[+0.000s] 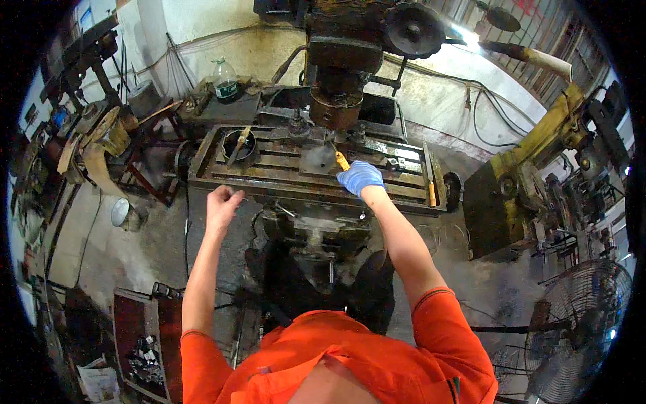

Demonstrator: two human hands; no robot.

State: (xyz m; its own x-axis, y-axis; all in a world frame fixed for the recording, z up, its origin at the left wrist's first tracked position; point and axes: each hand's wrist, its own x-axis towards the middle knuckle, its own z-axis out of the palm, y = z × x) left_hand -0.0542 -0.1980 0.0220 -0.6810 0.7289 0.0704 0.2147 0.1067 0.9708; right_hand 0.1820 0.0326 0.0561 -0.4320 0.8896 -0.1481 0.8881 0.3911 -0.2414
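Observation:
My right hand (362, 179), in a blue glove, is closed around a yellow-handled tool (342, 161). Its thin tip points away from me, beside a flat grey metal plate (318, 160) on the slotted milling machine table (269, 176). The kind of tool is too small to tell. The dark machine head and spindle (336, 104) hang just beyond the plate. Bare, my left hand (224, 203) hovers by the table's front edge with its fingers curled in; nothing shows in it. On the table's left part stands a round pan (239, 146) with a brush (238, 145) across it.
A file with an orange handle (432, 194) lies along the table's right end, near small metal blocks (397, 163). A clear bottle with green liquid (225, 82) stands behind on the left. At right are a yellow-green machine (501, 182) and a large fan (579, 316). A metal bucket (122, 213) sits on the floor.

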